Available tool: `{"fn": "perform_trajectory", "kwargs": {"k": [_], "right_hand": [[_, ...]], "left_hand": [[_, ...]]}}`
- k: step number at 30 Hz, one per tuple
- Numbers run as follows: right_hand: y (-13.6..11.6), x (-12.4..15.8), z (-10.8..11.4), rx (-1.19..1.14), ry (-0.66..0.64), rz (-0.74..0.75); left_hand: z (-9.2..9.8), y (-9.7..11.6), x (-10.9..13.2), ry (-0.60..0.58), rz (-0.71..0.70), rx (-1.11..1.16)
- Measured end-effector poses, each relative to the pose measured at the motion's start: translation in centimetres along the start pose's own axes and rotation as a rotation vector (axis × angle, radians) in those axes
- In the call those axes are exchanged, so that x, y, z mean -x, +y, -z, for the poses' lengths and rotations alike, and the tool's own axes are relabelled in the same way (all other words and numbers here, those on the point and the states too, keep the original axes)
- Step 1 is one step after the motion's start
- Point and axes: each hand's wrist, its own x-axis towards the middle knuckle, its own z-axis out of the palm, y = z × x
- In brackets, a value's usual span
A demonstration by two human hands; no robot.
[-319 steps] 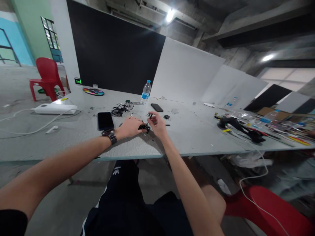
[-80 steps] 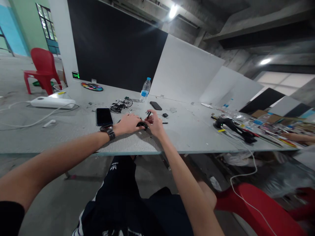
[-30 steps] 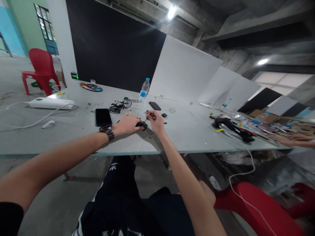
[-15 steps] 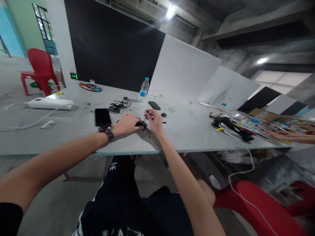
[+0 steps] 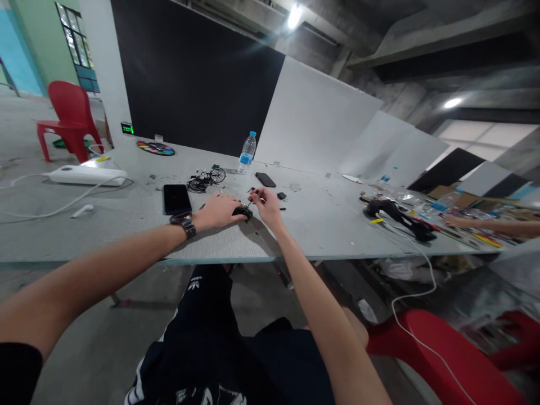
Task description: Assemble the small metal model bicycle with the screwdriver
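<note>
My left hand [image 5: 219, 210] lies low over the table, its fingers closed on a small black metal part [image 5: 243, 212]. My right hand [image 5: 266, 207] pinches a thin, dark, rod-like tool [image 5: 250, 203], whose lower end meets the part; its exact kind is too small to tell. Beyond the left hand stands a black miniature bicycle [image 5: 206, 179], with small loose bits near it. Just past the right hand lies a small black piece [image 5: 281, 196].
A phone [image 5: 176, 199] lies beside my left wrist and another phone [image 5: 265, 179] farther back. A water bottle [image 5: 247, 154] stands behind. Left are a power strip [image 5: 86, 176] and an earbud [image 5: 82, 211]. At right lie a black device [image 5: 399, 218] and another person's arm [image 5: 502, 226].
My left hand stays on the black part; my right hand and the thin tool have shifted only slightly. At far right, the other person's arm has moved a little back from the table's front edge.
</note>
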Motion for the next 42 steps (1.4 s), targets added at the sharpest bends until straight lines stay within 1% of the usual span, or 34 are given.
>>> {"fn": "perform_trajectory", "kwargs": {"k": [7,13,16,19,22,27,36,42], "right_hand": [[0.1,-0.2,-0.2,0.013,0.004,0.009],[0.3,-0.2,-0.3,0.028,0.026,0.032],[0.4,0.0,-0.3,-0.005,0.051,0.042],[0.3,0.3,-0.3,-0.069,0.092,0.011],[0.3,0.4,-0.3,-0.146,0.166,-0.016],[0.5,0.3,-0.2,-0.252,0.287,-0.045],[0.2,0.4,-0.1,-0.301,0.360,-0.059],[-0.1,0.4,-0.1,-0.302,0.371,-0.070]], "left_hand": [[-0.1,0.0,0.0,0.008,-0.001,-0.022],[0.1,0.2,0.0,0.005,0.003,-0.026],[0.2,-0.1,0.1,-0.011,-0.029,-0.047],[0.2,-0.7,0.1,-0.007,-0.090,-0.085],[0.2,-1.3,0.0,0.030,-0.130,-0.084],[0.2,-2.0,-0.2,0.118,-0.173,-0.003],[0.1,-2.2,-0.4,0.195,-0.176,-0.033],[0.1,-2.2,-0.4,0.186,-0.165,-0.036]]}}
